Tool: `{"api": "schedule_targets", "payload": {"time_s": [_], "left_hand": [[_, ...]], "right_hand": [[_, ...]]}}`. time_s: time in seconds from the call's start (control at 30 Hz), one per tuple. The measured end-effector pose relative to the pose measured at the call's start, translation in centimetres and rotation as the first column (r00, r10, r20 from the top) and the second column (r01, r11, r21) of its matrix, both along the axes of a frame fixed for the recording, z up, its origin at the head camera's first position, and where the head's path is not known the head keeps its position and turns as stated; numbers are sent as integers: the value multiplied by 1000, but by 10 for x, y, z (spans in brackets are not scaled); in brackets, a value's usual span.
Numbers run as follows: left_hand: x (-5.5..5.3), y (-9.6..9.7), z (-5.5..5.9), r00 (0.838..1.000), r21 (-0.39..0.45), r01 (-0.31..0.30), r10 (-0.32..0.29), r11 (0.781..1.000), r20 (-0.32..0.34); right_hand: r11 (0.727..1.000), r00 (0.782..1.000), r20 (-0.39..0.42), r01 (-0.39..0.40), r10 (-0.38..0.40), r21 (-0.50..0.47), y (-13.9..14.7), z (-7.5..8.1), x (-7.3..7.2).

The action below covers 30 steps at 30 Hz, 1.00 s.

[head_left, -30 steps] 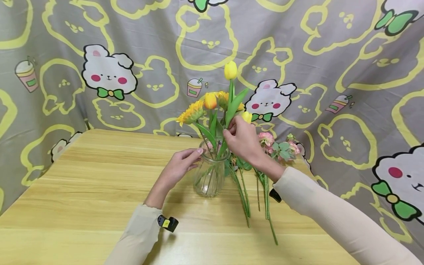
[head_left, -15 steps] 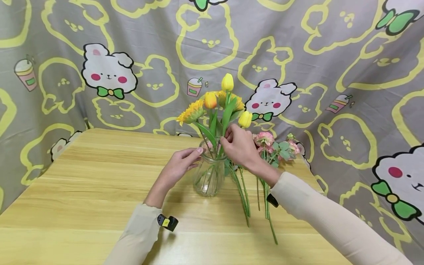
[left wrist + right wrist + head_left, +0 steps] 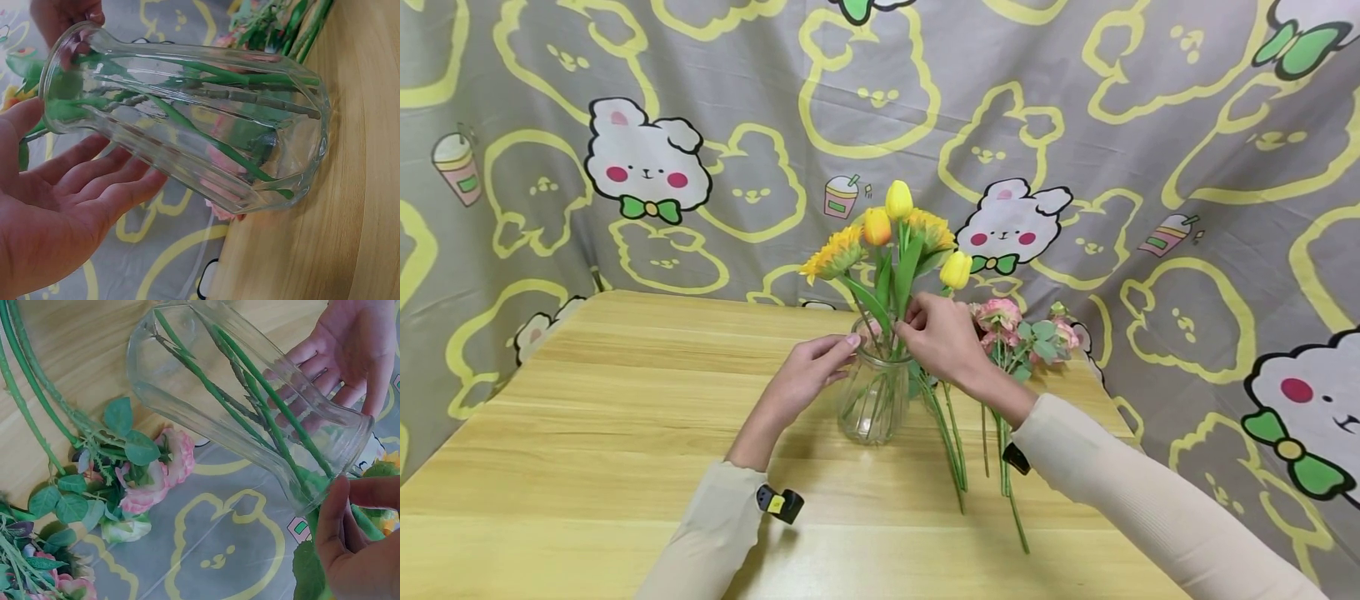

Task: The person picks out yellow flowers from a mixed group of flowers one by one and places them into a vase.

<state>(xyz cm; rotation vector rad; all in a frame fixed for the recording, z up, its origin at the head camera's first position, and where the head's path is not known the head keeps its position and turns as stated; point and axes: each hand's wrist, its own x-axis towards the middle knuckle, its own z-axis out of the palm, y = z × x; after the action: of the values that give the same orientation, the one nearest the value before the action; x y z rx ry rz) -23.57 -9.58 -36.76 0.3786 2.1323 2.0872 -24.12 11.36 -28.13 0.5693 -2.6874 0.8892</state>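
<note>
A clear glass vase (image 3: 872, 408) stands upright on the table, with several stems inside it. My right hand (image 3: 946, 337) pinches the stem of a yellow tulip (image 3: 898, 201) at the vase's mouth; the right wrist view shows the thumb and fingers (image 3: 359, 531) close to the rim. Beside the vase, my left hand (image 3: 805, 375) touches it near the rim with extended fingers (image 3: 119, 184). An orange-yellow tulip (image 3: 877, 226) and sunflowers (image 3: 837, 253) rise from the vase. Another yellow tulip (image 3: 956, 270) shows behind my right hand, its stem hidden.
Pink flowers (image 3: 1000, 317) with green leaves lie on the wooden table (image 3: 625, 417) right of the vase. Their long stems (image 3: 953, 442) point toward the table's front. A patterned grey cloth (image 3: 760, 83) hangs behind the table.
The yellow tulip in my right hand has come down and shifted left, into line with the other blooms. My right hand has lowered slightly toward the vase's mouth. The left hand stays put.
</note>
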Motion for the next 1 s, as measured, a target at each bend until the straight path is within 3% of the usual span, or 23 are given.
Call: {"api": "schedule_targets", "payload": {"time_s": [0.5,1.0], "left_hand": [[0,0,1,1000,-9,5,-4,1000,1],[0,1,1,1000,2,2,-2,1000,0]], "right_hand": [[999,1000,-22,-17,18,31,8,-5,0],[1000,1000,-14,-20,20,-11,9,-7,3]]}}
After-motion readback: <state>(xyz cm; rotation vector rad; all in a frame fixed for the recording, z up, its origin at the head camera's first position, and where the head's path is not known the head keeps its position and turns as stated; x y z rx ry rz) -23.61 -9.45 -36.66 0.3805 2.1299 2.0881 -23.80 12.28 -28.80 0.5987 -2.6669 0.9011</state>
